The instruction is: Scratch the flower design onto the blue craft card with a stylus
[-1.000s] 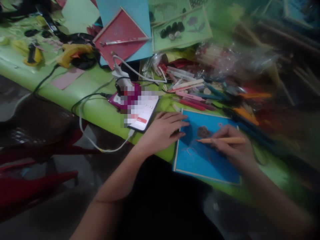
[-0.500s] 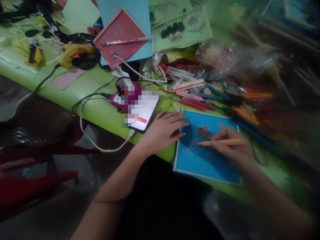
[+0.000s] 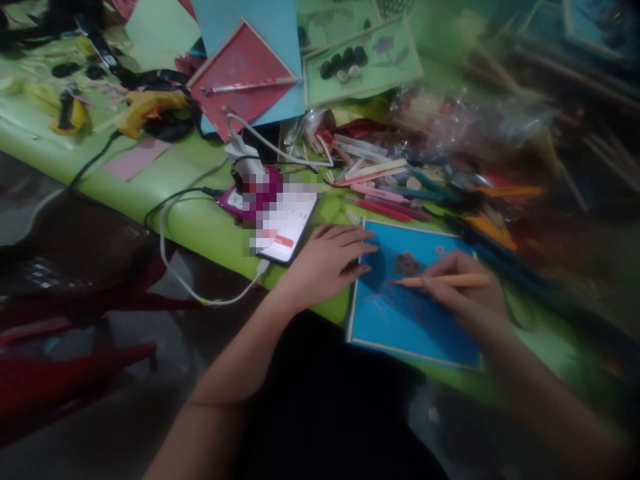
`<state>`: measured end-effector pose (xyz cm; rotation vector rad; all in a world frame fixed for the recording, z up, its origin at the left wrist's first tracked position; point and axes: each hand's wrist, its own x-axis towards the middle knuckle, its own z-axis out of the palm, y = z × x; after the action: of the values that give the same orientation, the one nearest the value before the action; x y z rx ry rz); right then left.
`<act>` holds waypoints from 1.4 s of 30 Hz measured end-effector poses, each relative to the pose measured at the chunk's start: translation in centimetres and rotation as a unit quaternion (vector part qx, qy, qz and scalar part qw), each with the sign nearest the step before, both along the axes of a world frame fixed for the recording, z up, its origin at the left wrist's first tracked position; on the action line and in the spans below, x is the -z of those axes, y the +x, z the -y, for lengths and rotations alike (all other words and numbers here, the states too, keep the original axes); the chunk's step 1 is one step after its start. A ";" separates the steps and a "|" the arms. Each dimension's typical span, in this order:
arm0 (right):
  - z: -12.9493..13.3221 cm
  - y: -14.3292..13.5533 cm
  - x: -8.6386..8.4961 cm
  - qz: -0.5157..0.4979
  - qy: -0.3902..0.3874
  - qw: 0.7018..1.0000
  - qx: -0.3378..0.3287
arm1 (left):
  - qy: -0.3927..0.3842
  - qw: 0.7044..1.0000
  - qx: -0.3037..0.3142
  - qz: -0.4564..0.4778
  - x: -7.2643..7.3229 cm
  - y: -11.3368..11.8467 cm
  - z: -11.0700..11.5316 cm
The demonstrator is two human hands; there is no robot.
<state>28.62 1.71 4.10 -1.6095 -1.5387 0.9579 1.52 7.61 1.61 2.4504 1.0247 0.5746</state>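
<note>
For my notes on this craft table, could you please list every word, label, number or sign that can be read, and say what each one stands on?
"7:13", roughly, faint and hard to be sure of: on the lit screen of the phone beside the left hand.
The rest of that screen is pixelated; its red bar shows no legible words.
Blue card under the right hand with the orange pencil: drawing only, no words.
Green card and red card: nothing legible.
</note>
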 end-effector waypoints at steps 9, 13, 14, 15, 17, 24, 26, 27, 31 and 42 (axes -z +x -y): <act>-0.2 -0.3 -0.1 -0.012 0.003 1.000 0.004 | 0.001 1.000 0.000 -0.001 0.0 0.0 0.0; -0.1 -0.2 -0.2 -0.009 -0.010 1.000 -0.005 | 0.005 1.000 0.000 0.003 0.0 -0.1 0.0; 0.0 -0.2 -0.2 -0.006 -0.012 1.000 -0.008 | 0.005 1.000 0.000 0.003 0.0 -0.1 0.1; 0.0 -0.1 -0.2 -0.003 -0.014 1.000 -0.012 | 0.003 1.000 0.000 0.002 0.0 -0.1 0.1; 0.1 0.0 -0.2 0.004 -0.016 1.000 -0.016 | 0.001 1.000 0.000 0.000 -0.1 -0.1 0.1; 0.1 0.1 0.0 0.008 -0.010 1.000 -0.014 | 0.000 1.000 0.000 -0.002 -0.1 -0.1 0.0; 0.1 0.1 0.1 0.002 -0.008 1.000 -0.007 | -0.003 1.000 0.001 -0.003 -0.2 -0.1 0.0; 0.1 0.1 0.1 0.001 -0.008 1.000 -0.003 | -0.005 1.000 0.001 -0.004 -0.2 -0.1 0.0; 0.1 0.1 0.2 -0.002 -0.010 1.000 0.005 | -0.006 1.000 0.000 -0.004 -0.2 -0.1 0.0; 0.0 -0.2 0.0 -0.001 -0.001 1.000 -0.013 | 0.001 1.000 0.003 0.005 -0.2 0.0 0.0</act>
<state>28.42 1.68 4.13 -1.5927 -1.5612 0.9763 1.49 7.58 1.78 2.4477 1.0137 0.5862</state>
